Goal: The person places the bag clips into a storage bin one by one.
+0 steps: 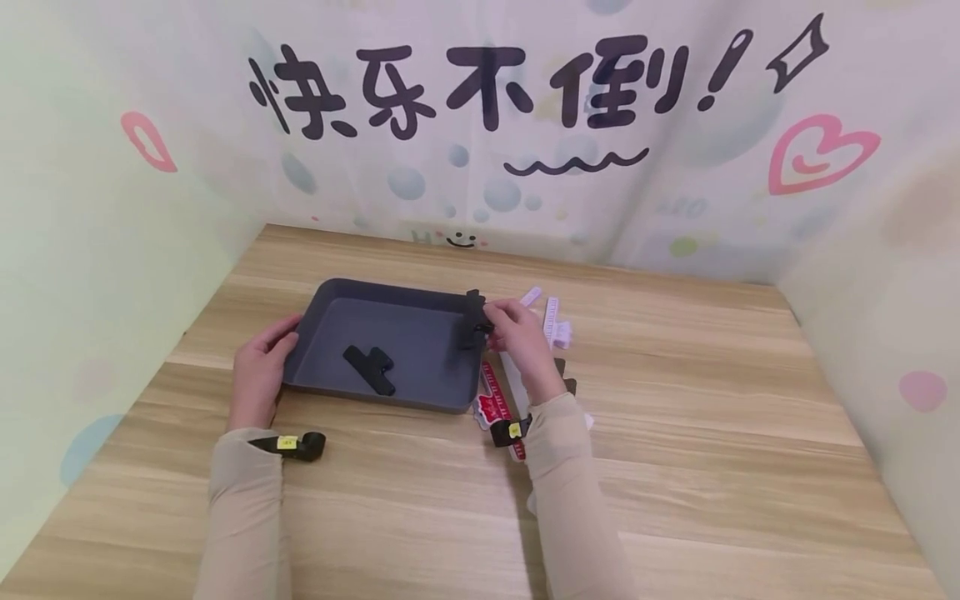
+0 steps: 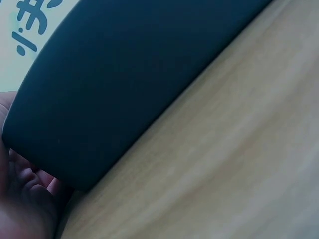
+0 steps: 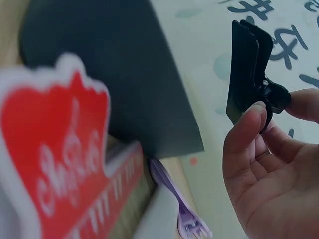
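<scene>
My left hand [image 1: 258, 371] grips the left end of a dark grey rectangular baking pan [image 1: 375, 398], thumb at the rim and fingers curled at its corner in the left wrist view. One black clip [image 1: 369, 371] lies on the pan's floor, left of its middle. Over the right end of the pan, my right hand [image 1: 519, 337] pinches a second black clip [image 3: 249, 69] by its handles between thumb and fingers. The clip's long flat jaws point up in the right wrist view, clear of the pan wall.
Beside the pan's right end lies a red strip [image 1: 517, 451] with ruled marks and a red, white-edged label [image 3: 55, 159]. Near it are purple-white pieces [image 1: 552, 317], one a pronged purple fork-like thing [image 3: 192, 219], and a dark brown object [image 1: 571, 386]. A printed cloth [image 1: 465, 200] hangs behind.
</scene>
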The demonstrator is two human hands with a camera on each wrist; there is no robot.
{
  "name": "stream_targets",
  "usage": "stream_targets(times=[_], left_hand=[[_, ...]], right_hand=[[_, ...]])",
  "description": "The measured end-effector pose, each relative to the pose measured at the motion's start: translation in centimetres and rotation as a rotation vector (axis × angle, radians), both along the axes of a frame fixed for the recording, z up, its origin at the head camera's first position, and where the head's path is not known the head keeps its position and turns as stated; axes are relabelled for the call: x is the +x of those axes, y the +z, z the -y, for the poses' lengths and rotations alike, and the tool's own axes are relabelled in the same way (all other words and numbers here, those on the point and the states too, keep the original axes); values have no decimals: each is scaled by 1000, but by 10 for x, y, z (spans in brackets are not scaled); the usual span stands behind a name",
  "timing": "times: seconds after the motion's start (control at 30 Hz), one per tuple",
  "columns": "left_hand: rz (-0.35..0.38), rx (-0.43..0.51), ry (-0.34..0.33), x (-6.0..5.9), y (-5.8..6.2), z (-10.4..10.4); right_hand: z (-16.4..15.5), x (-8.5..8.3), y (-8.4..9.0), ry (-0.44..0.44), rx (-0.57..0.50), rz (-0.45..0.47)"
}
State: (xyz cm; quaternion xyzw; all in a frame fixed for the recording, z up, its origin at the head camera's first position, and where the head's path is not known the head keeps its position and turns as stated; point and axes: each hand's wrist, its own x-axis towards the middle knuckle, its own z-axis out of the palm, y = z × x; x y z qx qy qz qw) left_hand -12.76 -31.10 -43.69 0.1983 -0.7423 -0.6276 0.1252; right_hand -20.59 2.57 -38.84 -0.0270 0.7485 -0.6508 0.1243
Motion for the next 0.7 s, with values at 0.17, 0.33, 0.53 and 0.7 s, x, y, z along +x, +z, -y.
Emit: stream_targets(times=[0.17,0.33,0.53,0.7], left_hand=[[-10,1,6,0,2,-2],[-16,-15,13,1,3,-4],[-17,-31,17,1,2,-3],[-8,-35,20,1,4,-4]], right_hand=[[11,6,2,51,0,-7],[21,10,2,110,-1,0],[29,10,-2,165,87,-61],[31,10,-6,222,167,-109]])
